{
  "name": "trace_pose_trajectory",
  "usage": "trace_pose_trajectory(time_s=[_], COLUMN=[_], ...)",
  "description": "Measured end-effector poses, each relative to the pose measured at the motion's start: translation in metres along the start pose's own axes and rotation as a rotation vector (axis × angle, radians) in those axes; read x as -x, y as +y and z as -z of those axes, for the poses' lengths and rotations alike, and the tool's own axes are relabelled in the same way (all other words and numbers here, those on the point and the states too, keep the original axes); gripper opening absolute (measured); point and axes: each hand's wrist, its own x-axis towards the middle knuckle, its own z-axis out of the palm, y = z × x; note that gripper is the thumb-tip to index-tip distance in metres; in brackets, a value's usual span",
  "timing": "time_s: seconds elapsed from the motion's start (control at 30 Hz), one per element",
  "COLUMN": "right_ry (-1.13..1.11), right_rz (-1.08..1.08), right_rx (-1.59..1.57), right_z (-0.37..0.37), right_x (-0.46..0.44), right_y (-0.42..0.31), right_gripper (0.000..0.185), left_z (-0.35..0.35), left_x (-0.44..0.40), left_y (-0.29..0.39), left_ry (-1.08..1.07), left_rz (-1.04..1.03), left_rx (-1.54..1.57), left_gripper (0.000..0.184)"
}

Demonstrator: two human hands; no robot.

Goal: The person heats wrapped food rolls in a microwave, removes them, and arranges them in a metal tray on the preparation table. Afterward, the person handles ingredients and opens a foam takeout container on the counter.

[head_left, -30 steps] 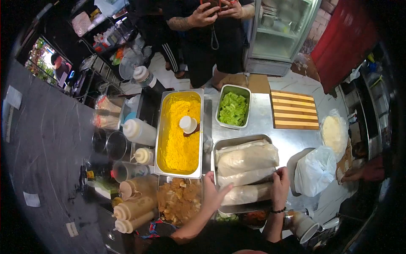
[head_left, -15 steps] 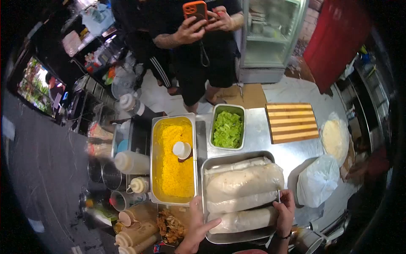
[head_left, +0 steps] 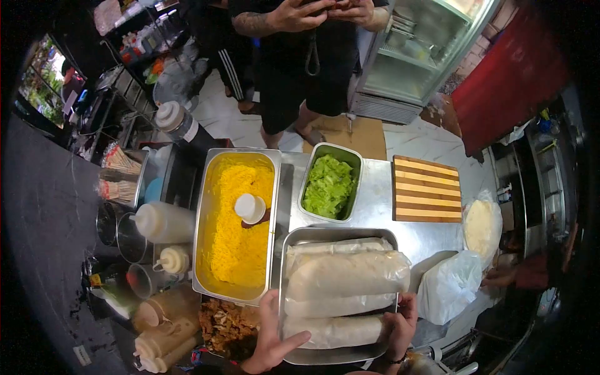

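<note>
A rectangular metal tray [head_left: 340, 234] with several wrapped, pale rolls [head_left: 350, 275] in it stands at the near side of the counter. My left hand [head_left: 275, 340] grips the tray's left side, its thumb reaching over the rim towards the nearest roll. On the opposite side my right hand [head_left: 400, 325] closes round the right rim, with the fingers partly hidden. Just left of the tray is a deep metal pan [head_left: 272, 187] of yellow rice [head_left: 234, 219] with a white cup [head_left: 250, 208] set in it. Behind the tray sits a small metal container of chopped lettuce [head_left: 328, 187].
A striped wooden board [head_left: 427, 189] lies at the back right. Bagged flatbreads [head_left: 482, 228] and a white plastic bag [head_left: 450, 287] are at the right. Squeeze bottles [head_left: 164, 222] and browned meat pieces [head_left: 228, 328] are on the left. A person [head_left: 300, 87] stands across the counter.
The camera view has shifted and turned slightly, moving the tray and pan leftwards in the picture. Both hands keep their hold on the tray. The person opposite's phone is now mostly out of frame.
</note>
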Motion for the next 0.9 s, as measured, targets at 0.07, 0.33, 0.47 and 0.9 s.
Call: trace_pose_trajectory(time_s=[0.07,0.33,0.47,0.9], right_ry=[-0.026,0.017,-0.059,-0.024], right_rz=[0.001,0.084,0.104,0.105], right_rx=[-0.049,0.115,0.137,0.61], right_z=[-0.004,0.01,0.025,0.034], right_x=[-0.002,-0.003,-0.02,-0.045], right_y=[0.003,0.014,0.049,0.122], right_gripper=[0.031,0.026,0.025,0.025], left_z=[0.002,0.006,0.022,0.038], left_x=[-0.003,-0.006,-0.021,-0.055], left_y=[0.001,-0.03,-0.077,-0.115], left_ry=[-0.019,0.04,0.087,0.214], left_rz=[-0.045,-0.191,-0.235,-0.03], left_rx=[-0.064,-0.514,-0.664,-0.835], left_gripper=[0.083,0.085,0.082,0.097])
